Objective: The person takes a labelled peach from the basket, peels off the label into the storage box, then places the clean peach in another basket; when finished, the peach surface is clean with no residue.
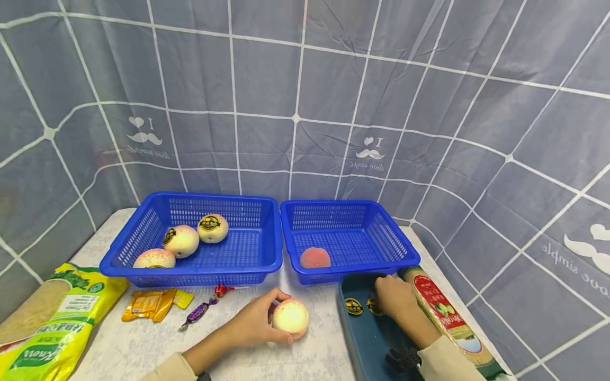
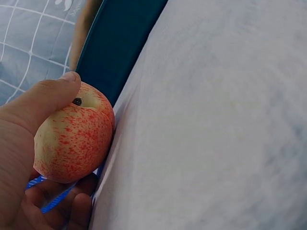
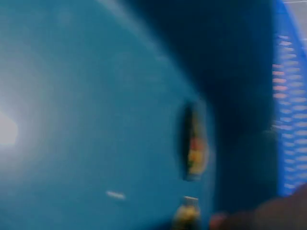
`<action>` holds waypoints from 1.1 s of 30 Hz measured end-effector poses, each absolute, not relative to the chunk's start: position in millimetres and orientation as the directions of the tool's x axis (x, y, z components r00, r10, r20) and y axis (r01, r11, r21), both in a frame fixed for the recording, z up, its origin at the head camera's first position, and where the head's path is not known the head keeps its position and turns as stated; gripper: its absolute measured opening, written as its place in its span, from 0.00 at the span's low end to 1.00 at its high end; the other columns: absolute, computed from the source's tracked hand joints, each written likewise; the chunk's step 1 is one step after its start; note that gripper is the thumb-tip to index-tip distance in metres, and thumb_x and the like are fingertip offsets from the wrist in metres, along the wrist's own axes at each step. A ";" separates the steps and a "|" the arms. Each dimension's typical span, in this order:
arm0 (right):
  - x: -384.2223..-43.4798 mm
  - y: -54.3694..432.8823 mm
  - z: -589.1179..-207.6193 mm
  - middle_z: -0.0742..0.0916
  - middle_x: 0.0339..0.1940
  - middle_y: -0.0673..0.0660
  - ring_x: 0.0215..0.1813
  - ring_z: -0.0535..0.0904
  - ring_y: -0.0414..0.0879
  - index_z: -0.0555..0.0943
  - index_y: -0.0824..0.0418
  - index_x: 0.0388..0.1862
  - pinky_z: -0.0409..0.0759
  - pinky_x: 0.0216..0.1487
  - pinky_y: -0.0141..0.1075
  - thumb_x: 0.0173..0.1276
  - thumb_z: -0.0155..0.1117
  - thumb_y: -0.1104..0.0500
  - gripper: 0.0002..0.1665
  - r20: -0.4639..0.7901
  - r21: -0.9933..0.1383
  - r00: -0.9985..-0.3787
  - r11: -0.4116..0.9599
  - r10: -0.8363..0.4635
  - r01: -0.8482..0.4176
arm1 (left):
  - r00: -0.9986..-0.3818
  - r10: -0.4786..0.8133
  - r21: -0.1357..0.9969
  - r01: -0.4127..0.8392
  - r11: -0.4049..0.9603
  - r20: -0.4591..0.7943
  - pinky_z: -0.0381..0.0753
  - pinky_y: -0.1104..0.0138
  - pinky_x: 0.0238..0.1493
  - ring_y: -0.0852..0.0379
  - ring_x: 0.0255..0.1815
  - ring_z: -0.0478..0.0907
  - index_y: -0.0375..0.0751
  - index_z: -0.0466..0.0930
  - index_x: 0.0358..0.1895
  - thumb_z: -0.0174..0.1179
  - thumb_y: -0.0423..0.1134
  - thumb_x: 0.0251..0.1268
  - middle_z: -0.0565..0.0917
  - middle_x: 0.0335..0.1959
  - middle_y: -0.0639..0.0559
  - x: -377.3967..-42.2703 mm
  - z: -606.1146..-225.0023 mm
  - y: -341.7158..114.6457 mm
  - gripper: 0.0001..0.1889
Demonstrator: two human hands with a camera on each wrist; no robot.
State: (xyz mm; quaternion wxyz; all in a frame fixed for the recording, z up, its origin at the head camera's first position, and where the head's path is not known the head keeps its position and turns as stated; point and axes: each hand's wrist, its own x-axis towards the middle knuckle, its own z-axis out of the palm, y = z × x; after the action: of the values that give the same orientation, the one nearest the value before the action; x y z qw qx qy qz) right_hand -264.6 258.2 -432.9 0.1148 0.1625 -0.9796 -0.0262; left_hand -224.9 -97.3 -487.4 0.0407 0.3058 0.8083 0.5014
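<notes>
My left hand (image 1: 259, 320) holds a pale apple (image 1: 291, 318) just above or on the table, left of the teal bin (image 1: 350, 338). In the left wrist view the apple (image 2: 79, 139) shows red speckles and a dark stem, with the thumb over its top and fingers beneath. My right hand (image 1: 395, 299) reaches down into the far end of the bin, its fingertips mostly hidden. Beside it lie two black-and-gold round stickers (image 1: 354, 306). The right wrist view is blurred; a sticker (image 3: 187, 213) appears near a finger there, and whether it is pinched cannot be told.
A blue basket (image 1: 190, 272) at back left holds three apples (image 1: 181, 242) bearing similar stickers. Another blue basket (image 1: 355, 269) holds a pink peach (image 1: 315, 257). Wrapped candies (image 1: 150, 305), a lollipop (image 1: 221, 290) and a yellow Knorr bag (image 1: 52, 328) lie left; a green-red packet (image 1: 448, 312) lies right.
</notes>
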 end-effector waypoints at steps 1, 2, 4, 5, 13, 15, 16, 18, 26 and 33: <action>-265.7 261.7 -426.5 0.76 0.16 0.47 0.20 0.73 0.44 0.76 0.53 0.17 0.75 0.19 0.43 0.63 0.72 0.59 0.17 0.219 0.051 -0.898 0.924 -0.382 -0.380 | -0.810 0.535 0.837 0.452 0.309 0.240 0.78 0.68 0.38 0.62 0.42 0.79 0.46 0.74 0.57 0.83 0.47 0.44 0.81 0.49 0.55 -225.2 -487.6 -97.4 0.35; -267.3 266.0 -419.4 0.76 0.17 0.44 0.20 0.72 0.40 0.78 0.53 0.20 0.74 0.20 0.40 0.65 0.72 0.58 0.15 0.234 -0.008 -0.871 0.895 -0.432 -0.446 | -0.811 0.534 0.839 0.450 0.307 0.240 0.78 0.68 0.37 0.62 0.42 0.79 0.46 0.74 0.57 0.82 0.47 0.45 0.81 0.49 0.55 -225.7 -487.6 -97.5 0.35; -273.1 278.8 -407.2 0.75 0.18 0.39 0.21 0.69 0.34 0.82 0.53 0.26 0.71 0.20 0.34 0.67 0.72 0.58 0.10 0.316 -0.120 -0.798 0.812 -0.514 -0.571 | -0.811 0.535 0.839 0.449 0.307 0.238 0.78 0.68 0.38 0.62 0.42 0.79 0.46 0.74 0.57 0.82 0.47 0.45 0.81 0.49 0.55 -226.0 -487.1 -97.6 0.35; -276.0 285.8 -400.2 0.75 0.19 0.37 0.21 0.69 0.32 0.84 0.53 0.30 0.70 0.20 0.31 0.67 0.72 0.59 0.06 0.369 -0.168 -0.761 0.767 -0.534 -0.620 | -0.810 0.536 0.838 0.450 0.309 0.238 0.78 0.68 0.38 0.62 0.42 0.79 0.46 0.74 0.57 0.82 0.47 0.45 0.81 0.49 0.55 -226.0 -486.3 -97.7 0.35; -307.9 349.2 -380.2 0.84 0.47 0.65 0.47 0.79 0.62 0.77 0.66 0.63 0.80 0.44 0.54 0.63 0.76 0.59 0.31 0.466 -0.400 -0.823 0.752 -0.325 -0.524 | -0.792 0.533 0.835 0.487 0.257 0.298 0.83 0.64 0.44 0.56 0.45 0.79 0.48 0.72 0.61 0.81 0.46 0.48 0.80 0.51 0.53 -227.1 -462.4 -102.8 0.37; -313.5 362.8 -384.1 0.79 0.59 0.72 0.58 0.73 0.70 0.72 0.68 0.69 0.73 0.54 0.65 0.63 0.76 0.58 0.38 0.390 -0.433 -0.854 0.750 -0.343 -0.499 | -0.778 0.525 0.819 0.523 0.237 0.345 0.84 0.61 0.43 0.54 0.46 0.79 0.48 0.72 0.62 0.81 0.46 0.49 0.80 0.53 0.52 -229.2 -443.0 -104.2 0.37; -315.6 368.5 -386.3 0.77 0.62 0.73 0.61 0.71 0.72 0.71 0.70 0.69 0.71 0.56 0.68 0.63 0.76 0.58 0.40 0.357 -0.450 -0.866 0.748 -0.350 -0.488 | -0.767 0.522 0.807 0.546 0.225 0.373 0.84 0.60 0.43 0.53 0.46 0.79 0.47 0.72 0.63 0.81 0.45 0.49 0.79 0.54 0.51 -231.2 -430.7 -104.4 0.37; -318.6 377.5 -391.5 0.76 0.65 0.74 0.62 0.71 0.72 0.71 0.71 0.70 0.72 0.57 0.68 0.64 0.75 0.57 0.39 0.307 -0.491 -0.886 0.739 -0.348 -0.461 | -0.746 0.514 0.782 0.587 0.209 0.424 0.85 0.58 0.43 0.52 0.45 0.80 0.45 0.72 0.63 0.81 0.42 0.48 0.79 0.55 0.50 -238.2 -402.4 -103.3 0.37; -321.3 387.8 -404.8 0.71 0.70 0.72 0.56 0.76 0.68 0.71 0.69 0.70 0.81 0.46 0.44 0.69 0.70 0.58 0.34 0.232 -0.631 -0.928 0.680 -0.292 -0.372 | -0.702 0.502 0.663 0.688 0.296 0.504 0.84 0.59 0.42 0.51 0.46 0.80 0.41 0.72 0.64 0.79 0.41 0.49 0.79 0.55 0.46 -309.3 -299.4 -89.6 0.37; -324.3 388.1 -417.3 0.71 0.71 0.73 0.52 0.78 0.65 0.71 0.72 0.69 0.83 0.41 0.36 0.69 0.69 0.62 0.33 0.259 -0.690 -0.926 0.618 -0.275 -0.377 | -0.769 0.519 0.703 0.599 0.383 0.373 0.81 0.58 0.51 0.47 0.52 0.79 0.40 0.71 0.63 0.76 0.40 0.52 0.79 0.57 0.43 -392.2 -277.1 -65.4 0.35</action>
State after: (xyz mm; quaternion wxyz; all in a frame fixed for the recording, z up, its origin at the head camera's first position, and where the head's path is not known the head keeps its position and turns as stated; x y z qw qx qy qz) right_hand -324.3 388.1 -417.3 0.0642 0.1814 -0.8972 0.3974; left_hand -392.2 -65.4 -277.1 -0.0457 0.3366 0.8304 0.4415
